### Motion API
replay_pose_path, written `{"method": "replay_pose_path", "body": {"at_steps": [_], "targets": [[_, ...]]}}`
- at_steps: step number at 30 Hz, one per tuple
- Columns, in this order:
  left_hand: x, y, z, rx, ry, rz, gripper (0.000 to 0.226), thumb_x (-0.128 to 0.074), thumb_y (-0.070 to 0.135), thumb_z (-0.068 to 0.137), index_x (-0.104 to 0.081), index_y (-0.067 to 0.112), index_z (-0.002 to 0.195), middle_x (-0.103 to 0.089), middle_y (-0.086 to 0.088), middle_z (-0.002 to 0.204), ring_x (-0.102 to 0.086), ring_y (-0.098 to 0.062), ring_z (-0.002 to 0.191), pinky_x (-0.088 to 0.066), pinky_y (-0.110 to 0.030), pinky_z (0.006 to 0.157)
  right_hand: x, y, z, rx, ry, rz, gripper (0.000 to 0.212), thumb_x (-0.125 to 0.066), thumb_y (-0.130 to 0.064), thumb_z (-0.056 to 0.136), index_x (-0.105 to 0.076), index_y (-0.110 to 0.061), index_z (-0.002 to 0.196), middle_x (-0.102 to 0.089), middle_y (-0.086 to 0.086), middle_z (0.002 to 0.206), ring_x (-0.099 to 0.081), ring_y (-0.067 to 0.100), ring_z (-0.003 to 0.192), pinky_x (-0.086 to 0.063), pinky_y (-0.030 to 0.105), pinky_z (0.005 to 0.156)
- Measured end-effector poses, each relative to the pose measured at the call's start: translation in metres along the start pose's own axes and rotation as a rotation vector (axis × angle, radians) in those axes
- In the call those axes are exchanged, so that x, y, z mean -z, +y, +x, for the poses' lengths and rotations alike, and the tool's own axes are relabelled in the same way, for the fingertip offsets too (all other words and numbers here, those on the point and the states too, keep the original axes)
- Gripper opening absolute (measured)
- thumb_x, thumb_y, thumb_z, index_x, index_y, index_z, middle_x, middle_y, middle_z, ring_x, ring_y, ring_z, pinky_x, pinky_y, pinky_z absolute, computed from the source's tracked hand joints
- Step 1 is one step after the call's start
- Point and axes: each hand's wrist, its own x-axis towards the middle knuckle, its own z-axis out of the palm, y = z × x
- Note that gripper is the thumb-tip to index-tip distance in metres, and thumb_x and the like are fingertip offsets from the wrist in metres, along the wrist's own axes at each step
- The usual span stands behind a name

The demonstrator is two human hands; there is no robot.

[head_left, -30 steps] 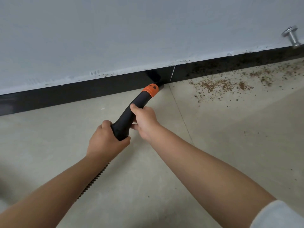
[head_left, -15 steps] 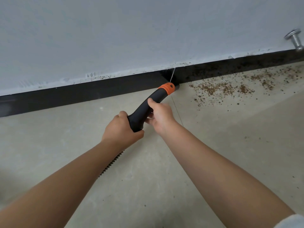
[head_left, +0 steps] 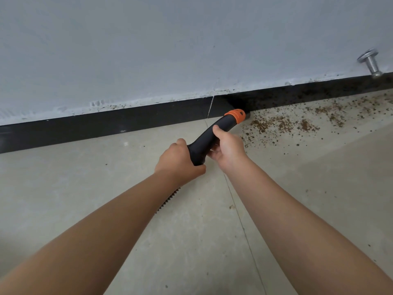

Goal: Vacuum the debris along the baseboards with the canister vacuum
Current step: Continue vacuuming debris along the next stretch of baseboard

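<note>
I hold a black vacuum handle [head_left: 209, 137] with an orange collar [head_left: 236, 116] at its tip. The tip sits at the foot of the black baseboard [head_left: 106, 126], just right of the baseboard's white seam. My left hand [head_left: 178, 162] grips the rear of the handle, where the ribbed hose [head_left: 168, 201] runs back under my forearm. My right hand [head_left: 228, 147] curls round the handle's middle. Brown debris [head_left: 280, 124] is scattered on the floor along the baseboard, starting right beside the tip. The nozzle opening itself is hidden.
A grey wall rises above the baseboard. A metal door stop [head_left: 371, 62] sticks out of the wall at the far right, above the debris. The beige tiled floor [head_left: 85, 188] has a grout line running toward me. A few crumbs lie on top of the baseboard.
Both hands have carried the handle to the right along the baseboard. Its orange tip crossed the white seam and now sits at the left edge of the debris patch.
</note>
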Motion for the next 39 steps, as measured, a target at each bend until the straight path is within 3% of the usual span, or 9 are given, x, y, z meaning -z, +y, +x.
{"method": "replay_pose_path", "body": {"at_steps": [8, 13, 15, 20, 24, 29, 34, 39], "targets": [[-0.017, 0.027, 0.013, -0.038, -0.004, -0.011, 0.045, -0.068, 0.036, 0.077, -0.041, 0.011, 0.102, -0.048, -0.002, 0.094, -0.053, -0.020, 0.083, -0.045, -0.028, 0.066, 0.020, -0.018, 0.013, 0.040, 0.069, -0.012, 0.032, -0.058, -0.014, 0.092, -0.050, -0.003, 0.121, -0.060, 0.013, 0.112, -0.060, 0.029, 0.104, -0.053, 0.039, 0.077], [-0.014, 0.005, -0.005, -0.036, 0.033, -0.125, 0.046, -0.071, 0.034, 0.074, -0.041, 0.014, 0.102, -0.052, 0.000, 0.094, -0.053, -0.017, 0.080, -0.044, -0.027, 0.065, 0.015, -0.007, -0.003, 0.083, -0.027, 0.015, 0.022, -0.059, -0.010, 0.091, -0.053, -0.004, 0.111, -0.062, 0.009, 0.096, -0.062, 0.026, 0.093, -0.054, 0.035, 0.075], [-0.004, -0.015, -0.017, -0.032, 0.025, -0.142, 0.047, -0.073, 0.032, 0.073, -0.044, 0.012, 0.104, -0.055, -0.001, 0.096, -0.055, -0.018, 0.082, -0.047, -0.030, 0.068, 0.004, 0.006, -0.013, 0.048, -0.060, 0.024, 0.023, -0.060, -0.008, 0.090, -0.054, -0.003, 0.112, -0.062, 0.009, 0.094, -0.062, 0.025, 0.091, -0.054, 0.037, 0.077], [0.035, -0.083, -0.054, 0.037, 0.004, -0.093, 0.051, -0.077, 0.029, 0.070, -0.048, 0.012, 0.109, -0.058, -0.001, 0.094, -0.057, -0.019, 0.083, -0.049, -0.030, 0.072, -0.043, 0.056, -0.046, -0.104, -0.172, -0.020, 0.034, -0.061, -0.008, 0.089, -0.050, -0.002, 0.120, -0.060, 0.015, 0.115, -0.061, 0.029, 0.102, -0.053, 0.039, 0.081], [0.071, -0.140, -0.091, 0.140, -0.020, -0.041, 0.055, -0.081, 0.030, 0.067, -0.048, 0.016, 0.109, -0.058, 0.002, 0.095, -0.056, -0.018, 0.085, -0.046, -0.027, 0.073, -0.089, 0.097, -0.085, -0.200, -0.260, -0.053, 0.040, -0.060, -0.006, 0.089, -0.047, -0.001, 0.126, -0.058, 0.015, 0.120, -0.060, 0.030, 0.107, -0.053, 0.039, 0.080], [0.123, -0.198, -0.117, 0.248, -0.085, -0.010, 0.045, -0.079, 0.017, 0.067, -0.049, 0.016, 0.100, -0.058, 0.003, 0.081, -0.061, -0.012, 0.062, -0.048, -0.018, 0.051, -0.149, 0.136, -0.131, -0.281, -0.301, -0.074, 0.044, -0.060, -0.006, 0.089, -0.044, -0.003, 0.130, -0.056, 0.014, 0.118, -0.058, 0.031, 0.111, -0.053, 0.038, 0.080], [0.158, -0.252, -0.144, 0.356, 0.038, -0.069, 0.040, -0.074, 0.008, 0.066, -0.049, 0.014, 0.097, -0.060, -0.002, 0.075, -0.061, -0.016, 0.056, -0.047, -0.024, 0.051, -0.209, 0.167, -0.168, -0.263, -0.346, -0.130, 0.046, -0.061, -0.007, 0.089, -0.044, -0.005, 0.131, -0.057, 0.014, 0.125, -0.058, 0.031, 0.112, -0.055, 0.038, 0.081], [0.177, -0.301, -0.178, 0.489, 0.160, -0.022, 0.039, -0.073, 0.010, 0.065, -0.049, 0.017, 0.095, -0.061, -0.003, 0.073, -0.063, -0.022, 0.059, -0.052, -0.029, 0.062, -0.255, 0.206, -0.199, -0.329, -0.401, -0.202, 0.047, -0.061, -0.007, 0.089, -0.043, -0.004, 0.132, -0.055, 0.015, 0.127, -0.056, 0.032, 0.114, -0.054, 0.041, 0.087]]}}
